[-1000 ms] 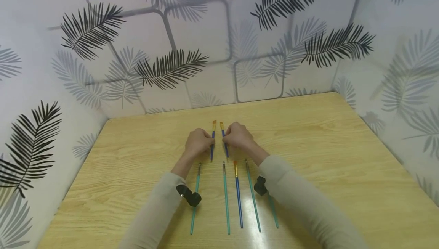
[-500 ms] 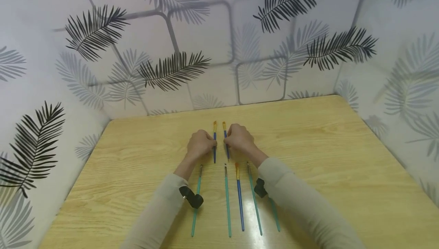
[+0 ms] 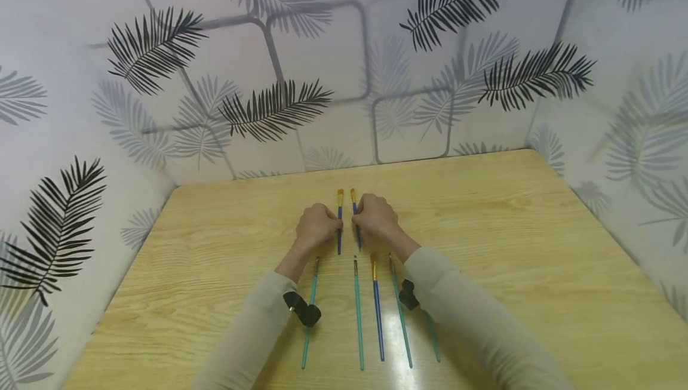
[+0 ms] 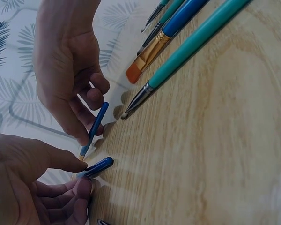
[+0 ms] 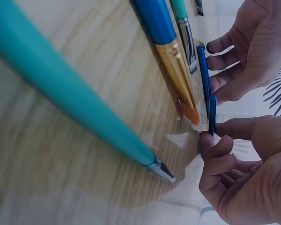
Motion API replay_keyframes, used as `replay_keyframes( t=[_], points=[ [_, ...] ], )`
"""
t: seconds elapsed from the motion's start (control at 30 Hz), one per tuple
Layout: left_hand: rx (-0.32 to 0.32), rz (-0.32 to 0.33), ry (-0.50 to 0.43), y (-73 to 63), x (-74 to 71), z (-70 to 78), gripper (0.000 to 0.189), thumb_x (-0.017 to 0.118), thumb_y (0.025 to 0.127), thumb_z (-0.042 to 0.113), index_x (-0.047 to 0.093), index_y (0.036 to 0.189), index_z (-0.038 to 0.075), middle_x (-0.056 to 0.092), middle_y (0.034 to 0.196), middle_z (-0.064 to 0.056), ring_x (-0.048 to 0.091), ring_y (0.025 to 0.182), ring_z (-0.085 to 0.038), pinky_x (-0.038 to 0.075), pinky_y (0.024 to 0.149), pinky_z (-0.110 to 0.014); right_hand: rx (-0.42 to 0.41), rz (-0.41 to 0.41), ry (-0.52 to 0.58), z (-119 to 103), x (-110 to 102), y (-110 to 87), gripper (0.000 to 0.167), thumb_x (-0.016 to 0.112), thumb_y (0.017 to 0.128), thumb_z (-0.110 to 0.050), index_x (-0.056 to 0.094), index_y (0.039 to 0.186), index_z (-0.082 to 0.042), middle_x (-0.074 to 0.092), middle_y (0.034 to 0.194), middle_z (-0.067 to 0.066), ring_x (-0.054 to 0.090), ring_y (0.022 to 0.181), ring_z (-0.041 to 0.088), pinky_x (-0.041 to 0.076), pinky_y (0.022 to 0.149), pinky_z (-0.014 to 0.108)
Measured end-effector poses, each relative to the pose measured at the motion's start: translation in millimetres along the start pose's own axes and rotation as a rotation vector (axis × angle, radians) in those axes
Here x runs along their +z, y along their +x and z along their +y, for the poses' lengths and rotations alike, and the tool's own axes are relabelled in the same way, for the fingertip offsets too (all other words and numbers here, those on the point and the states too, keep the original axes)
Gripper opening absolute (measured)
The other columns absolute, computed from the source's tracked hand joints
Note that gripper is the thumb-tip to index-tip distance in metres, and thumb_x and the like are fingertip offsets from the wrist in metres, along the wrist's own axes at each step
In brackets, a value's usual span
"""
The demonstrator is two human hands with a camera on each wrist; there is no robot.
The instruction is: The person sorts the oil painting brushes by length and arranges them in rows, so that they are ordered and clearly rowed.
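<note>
Two short blue paintbrushes lie near the middle of the wooden table, bristles pointing away. My left hand [image 3: 319, 224] pinches the left paintbrush [image 3: 339, 243] by its handle between thumb and fingers. On the other side, my right hand [image 3: 376, 217] pinches the right paintbrush [image 3: 358, 239]. The two brushes stand a small gap apart, nearly parallel. In the left wrist view, the left brush's blue handle end [image 4: 103, 165] sticks out past the thumb. The right wrist view has the right brush's handle end [image 5: 212, 107] between thumb and fingertip.
Nearer on the wooden table [image 3: 215, 294] lies a row of longer brushes: a blue one [image 3: 378, 318] among several green ones, such as the left green brush [image 3: 305, 348]. My sleeves and wrist cameras pass over the outer ones. A leaf-patterned wall [image 3: 322, 127] borders the table.
The left and right paintbrushes have turned slightly in my fingers and lie more nearly parallel. Over the last half second the hands barely move. The row of longer brushes stays put.
</note>
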State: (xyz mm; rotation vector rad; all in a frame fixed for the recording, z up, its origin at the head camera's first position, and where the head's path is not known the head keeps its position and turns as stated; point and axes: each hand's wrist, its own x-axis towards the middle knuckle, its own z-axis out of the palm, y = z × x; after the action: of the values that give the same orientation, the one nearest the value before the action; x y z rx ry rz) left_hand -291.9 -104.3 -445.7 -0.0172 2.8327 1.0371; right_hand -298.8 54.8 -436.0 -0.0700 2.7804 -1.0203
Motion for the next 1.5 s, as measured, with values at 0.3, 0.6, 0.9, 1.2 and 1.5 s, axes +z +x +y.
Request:
replay_keyframes(
  t=[0.3, 0.6, 0.9, 1.2, 1.5],
  points=[
    [0.004, 0.005, 0.008, -1.6, 2.6, 0.1, 0.037, 0.071, 0.092, 0.012, 0.067, 0.056, 0.007, 0.047, 0.044, 0.005, 0.039, 0.040, -0.008, 0.024, 0.038, -0.020, 0.012, 0.006, -0.023, 2.0, 5.2, 0.0, 0.007, 0.067, 0.094, -0.010, 0.065, 0.097, -0.004, 0.063, 0.077, 0.005, 0.054, 0.060, 0.016, 0.038, 0.050, 0.026],
    [-0.007, 0.002, 0.009, -2.9, 2.9, 2.9, 0.040, 0.070, 0.092, 0.011, 0.061, 0.053, 0.009, 0.046, 0.044, 0.005, 0.038, 0.040, -0.008, 0.024, 0.039, -0.020, 0.016, 0.004, -0.039, 2.6, 6.1, 2.4, 0.030, 0.065, 0.092, -0.009, 0.050, 0.066, -0.012, 0.043, 0.053, -0.004, 0.037, 0.045, 0.009, 0.027, 0.041, 0.023],
    [-0.045, 0.000, 0.027, -4.7, 3.9, 2.8, 0.031, 0.072, 0.091, 0.016, 0.071, 0.061, 0.007, 0.048, 0.047, 0.005, 0.041, 0.044, -0.009, 0.026, 0.041, -0.022, 0.017, -0.009, -0.036, 3.0, 6.7, -4.0, 0.026, 0.065, 0.095, -0.010, 0.051, 0.072, -0.011, 0.045, 0.056, -0.003, 0.038, 0.046, 0.009, 0.027, 0.042, 0.023],
    [-0.036, 0.013, 0.014, -5.4, 3.9, 2.8, 0.023, 0.073, 0.091, 0.016, 0.077, 0.070, 0.007, 0.053, 0.052, 0.005, 0.044, 0.046, -0.009, 0.029, 0.042, -0.022, 0.028, 0.006, -0.060, 3.9, 5.6, -2.9, 0.023, 0.066, 0.096, -0.014, 0.054, 0.077, -0.010, 0.046, 0.060, -0.001, 0.038, 0.050, 0.011, 0.028, 0.045, 0.025],
    [-0.025, -0.010, -0.046, -6.1, -2.3, 0.7, 0.016, 0.072, 0.093, 0.017, 0.081, 0.088, 0.005, 0.071, 0.069, -0.004, 0.057, 0.057, -0.013, 0.040, 0.049, -0.023, 0.004, -0.016, -0.029, 4.5, 2.0, -2.4, 0.042, 0.066, 0.097, -0.016, 0.044, 0.060, -0.014, 0.035, 0.050, -0.005, 0.028, 0.043, 0.008, 0.022, 0.042, 0.023]
  ],
)
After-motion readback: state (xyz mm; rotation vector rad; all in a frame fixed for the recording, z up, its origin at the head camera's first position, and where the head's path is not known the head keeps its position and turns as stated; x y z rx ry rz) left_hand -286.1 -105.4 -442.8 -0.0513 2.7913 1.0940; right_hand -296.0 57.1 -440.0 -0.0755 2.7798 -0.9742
